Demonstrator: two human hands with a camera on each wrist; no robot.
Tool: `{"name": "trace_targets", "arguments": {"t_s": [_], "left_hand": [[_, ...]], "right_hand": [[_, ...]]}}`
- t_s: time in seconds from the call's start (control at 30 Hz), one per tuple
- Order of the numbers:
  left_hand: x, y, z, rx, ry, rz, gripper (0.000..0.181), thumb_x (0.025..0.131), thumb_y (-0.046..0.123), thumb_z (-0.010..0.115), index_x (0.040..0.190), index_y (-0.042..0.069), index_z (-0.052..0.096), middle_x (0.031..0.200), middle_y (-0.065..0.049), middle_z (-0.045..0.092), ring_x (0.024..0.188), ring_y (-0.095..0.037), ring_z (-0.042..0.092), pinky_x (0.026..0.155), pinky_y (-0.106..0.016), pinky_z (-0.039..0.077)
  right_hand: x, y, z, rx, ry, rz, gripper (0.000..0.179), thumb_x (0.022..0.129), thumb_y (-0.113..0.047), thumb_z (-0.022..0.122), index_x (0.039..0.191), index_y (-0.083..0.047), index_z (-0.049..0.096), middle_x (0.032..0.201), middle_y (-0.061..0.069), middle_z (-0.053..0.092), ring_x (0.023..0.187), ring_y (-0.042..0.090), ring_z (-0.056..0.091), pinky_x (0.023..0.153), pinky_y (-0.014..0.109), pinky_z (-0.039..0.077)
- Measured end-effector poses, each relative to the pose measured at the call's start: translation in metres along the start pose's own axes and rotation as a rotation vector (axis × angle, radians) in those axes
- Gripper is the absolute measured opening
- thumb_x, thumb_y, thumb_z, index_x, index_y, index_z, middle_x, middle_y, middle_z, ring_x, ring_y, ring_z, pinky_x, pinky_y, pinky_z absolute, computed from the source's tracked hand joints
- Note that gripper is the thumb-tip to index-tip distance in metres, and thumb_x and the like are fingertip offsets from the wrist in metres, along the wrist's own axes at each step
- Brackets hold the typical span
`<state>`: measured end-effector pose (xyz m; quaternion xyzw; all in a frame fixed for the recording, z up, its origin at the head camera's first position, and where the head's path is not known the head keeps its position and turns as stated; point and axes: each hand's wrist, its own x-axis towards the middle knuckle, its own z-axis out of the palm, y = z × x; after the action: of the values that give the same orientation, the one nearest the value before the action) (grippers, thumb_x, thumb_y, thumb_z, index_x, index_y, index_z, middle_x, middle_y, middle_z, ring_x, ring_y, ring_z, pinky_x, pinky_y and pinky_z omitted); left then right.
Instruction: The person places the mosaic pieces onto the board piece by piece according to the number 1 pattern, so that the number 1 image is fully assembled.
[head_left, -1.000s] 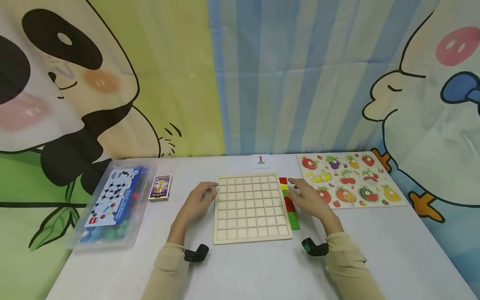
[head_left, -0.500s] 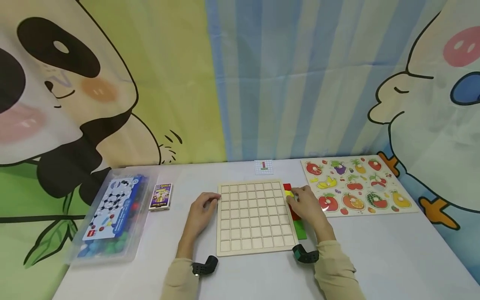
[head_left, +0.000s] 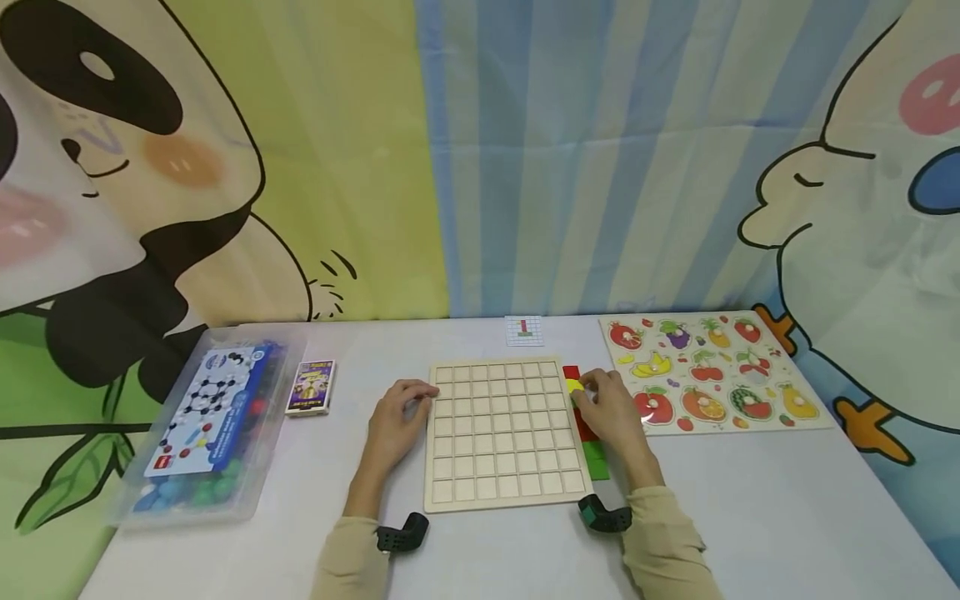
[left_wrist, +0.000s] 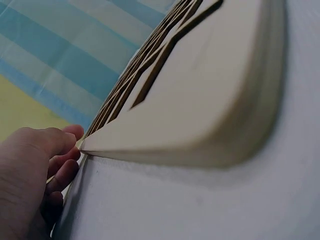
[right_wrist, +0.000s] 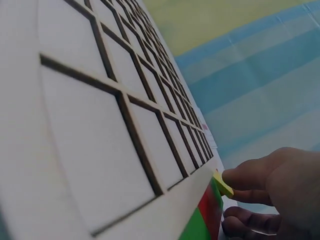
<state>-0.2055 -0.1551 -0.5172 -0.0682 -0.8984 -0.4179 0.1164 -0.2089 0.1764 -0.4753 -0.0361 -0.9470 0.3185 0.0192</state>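
On one table [head_left: 780,508], two hands [head_left: 392,427] [head_left: 613,414] touch one board [head_left: 508,435], one yellow piece [right_wrist: 225,188].

Yellow piece [right_wrist: 224,186] — partly behind right fingers [right_wrist: 252,173]

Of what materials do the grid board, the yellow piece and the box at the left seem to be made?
Grid board: probably matte wood, pale tan with darkened cell edges.
Yellow piece: evenly coloured; painted wood or plastic, cannot tell.
Box: likely clear plastic, as coloured contents show through.

Head view above, wrist views low beside board [head_left: 508,435]
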Motion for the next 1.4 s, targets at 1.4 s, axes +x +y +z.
{"name": "trace_targets", "arguments": {"t_s": [1.4], "left_hand": [[0.001,0.002,0.002,0.105,-0.020,0.126,0.022,0.081,0.033,0.074,0.101,0.024,0.073,0.114,0.003,0.065,0.104,-0.021,0.057,0.085,-0.040,0.037]], "right_hand": [[0.003,-0.053,0.021,0.346,-0.159,-0.321,0.014,0.094,-0.013,0.057,0.105,-0.009,0.065,0.100,0.007,0.066,0.085,0.019,0.061,0.074,0.029,0.048]]}}
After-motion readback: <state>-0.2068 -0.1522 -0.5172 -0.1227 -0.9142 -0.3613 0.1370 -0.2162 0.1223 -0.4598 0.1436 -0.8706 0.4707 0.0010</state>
